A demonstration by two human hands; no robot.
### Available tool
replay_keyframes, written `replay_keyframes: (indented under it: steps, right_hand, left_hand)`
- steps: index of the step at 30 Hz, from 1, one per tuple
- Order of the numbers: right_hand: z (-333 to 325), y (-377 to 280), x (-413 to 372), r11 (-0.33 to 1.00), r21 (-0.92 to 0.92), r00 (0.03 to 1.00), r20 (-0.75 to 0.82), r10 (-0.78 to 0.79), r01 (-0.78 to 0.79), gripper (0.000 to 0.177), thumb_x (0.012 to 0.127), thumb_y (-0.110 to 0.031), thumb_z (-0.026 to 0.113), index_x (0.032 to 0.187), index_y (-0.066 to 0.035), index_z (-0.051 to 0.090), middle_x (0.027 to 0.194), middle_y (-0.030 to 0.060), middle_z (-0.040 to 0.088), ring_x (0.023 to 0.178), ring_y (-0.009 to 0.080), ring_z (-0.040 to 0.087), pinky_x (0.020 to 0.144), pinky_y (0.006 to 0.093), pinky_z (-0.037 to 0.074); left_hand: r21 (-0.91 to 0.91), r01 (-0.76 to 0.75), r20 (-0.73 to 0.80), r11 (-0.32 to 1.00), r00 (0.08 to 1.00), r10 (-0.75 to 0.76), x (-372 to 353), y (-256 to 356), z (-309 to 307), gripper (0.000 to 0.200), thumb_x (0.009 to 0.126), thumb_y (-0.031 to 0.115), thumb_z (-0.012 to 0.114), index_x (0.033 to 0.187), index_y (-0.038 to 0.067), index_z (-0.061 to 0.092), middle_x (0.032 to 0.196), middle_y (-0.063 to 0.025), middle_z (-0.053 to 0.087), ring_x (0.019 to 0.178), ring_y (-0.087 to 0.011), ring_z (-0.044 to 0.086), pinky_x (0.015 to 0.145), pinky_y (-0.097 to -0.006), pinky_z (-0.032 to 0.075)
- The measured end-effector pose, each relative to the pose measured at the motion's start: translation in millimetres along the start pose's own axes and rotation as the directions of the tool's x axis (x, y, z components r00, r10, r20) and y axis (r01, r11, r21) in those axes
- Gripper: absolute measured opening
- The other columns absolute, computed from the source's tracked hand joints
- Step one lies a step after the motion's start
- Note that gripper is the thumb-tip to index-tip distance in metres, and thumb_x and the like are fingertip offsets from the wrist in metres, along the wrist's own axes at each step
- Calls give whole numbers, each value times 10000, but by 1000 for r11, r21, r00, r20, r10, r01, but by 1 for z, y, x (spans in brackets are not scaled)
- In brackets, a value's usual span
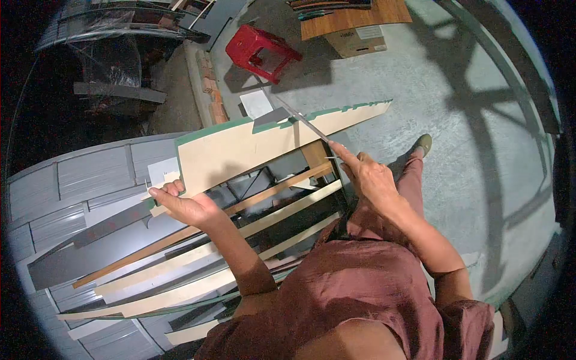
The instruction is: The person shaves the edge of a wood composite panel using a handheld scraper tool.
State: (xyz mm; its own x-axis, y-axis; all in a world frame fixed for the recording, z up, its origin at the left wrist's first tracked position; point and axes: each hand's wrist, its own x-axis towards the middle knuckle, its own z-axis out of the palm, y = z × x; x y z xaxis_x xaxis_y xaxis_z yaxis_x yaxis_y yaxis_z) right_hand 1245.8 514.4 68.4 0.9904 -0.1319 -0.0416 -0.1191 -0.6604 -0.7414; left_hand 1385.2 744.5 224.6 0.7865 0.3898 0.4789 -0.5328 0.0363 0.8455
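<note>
A long cream panel (240, 150) with a green edge lies across the rack in front of me. Notches run along its far edge toward the right end. My right hand (372, 183) grips a long, thin metal blade-like tool (303, 120), index finger stretched along it. The tool crosses over the panel's far green edge, beside a grey angular piece (270, 120). At the panel's left end, my left hand (183, 203) is closed with thumb against fingers on a small cream piece (157, 195), close to the panel's lower corner.
Several long cream and brown strips (198, 255) lie on the dark rack below the panel. A red plastic stool (255, 48) stands on the concrete floor ahead. Beyond are a wooden board (360, 18) and cardboard box (358, 42). Grey ribbed sheeting (36, 174) spreads at left.
</note>
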Motion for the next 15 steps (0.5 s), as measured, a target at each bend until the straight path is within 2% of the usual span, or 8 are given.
replay_keyframes:
  steps: [4, 6, 15]
  right_hand:
    - [2, -3, -2, 998, 62, 999, 39, 1, -4, 508, 865, -171, 444, 1326, -289, 266, 711, 182, 558, 600, 334, 595, 493, 421, 484]
    - [4, -4, -3, 996, 92, 999, 50, 3, -7, 504, 866, -173, 440, 1323, -297, 268, 718, 186, 561, 608, 343, 595, 507, 429, 484]
    - [15, 18, 4, 993, 90, 990, 126, 70, -81, 451, 877, -199, 424, 1302, -294, 308, 735, 189, 569, 667, 354, 599, 559, 443, 485]
  left_hand:
    - [18, 10, -36, 1000, 999, -9, -2, 2, 8, 293, 850, 334, 552, 742, 122, 381, 692, 35, 312, 666, -85, 321, 677, -252, 402]
    - [-20, -6, -132, 1000, 991, 3, -5, 4, 18, 287, 877, 297, 519, 708, 126, 362, 611, 42, 284, 575, -73, 277, 557, -212, 325]
    - [3, -19, -99, 1000, 995, 19, -5, 0, 13, 289, 862, 311, 541, 717, 125, 375, 623, 40, 297, 591, -80, 289, 579, -221, 321]
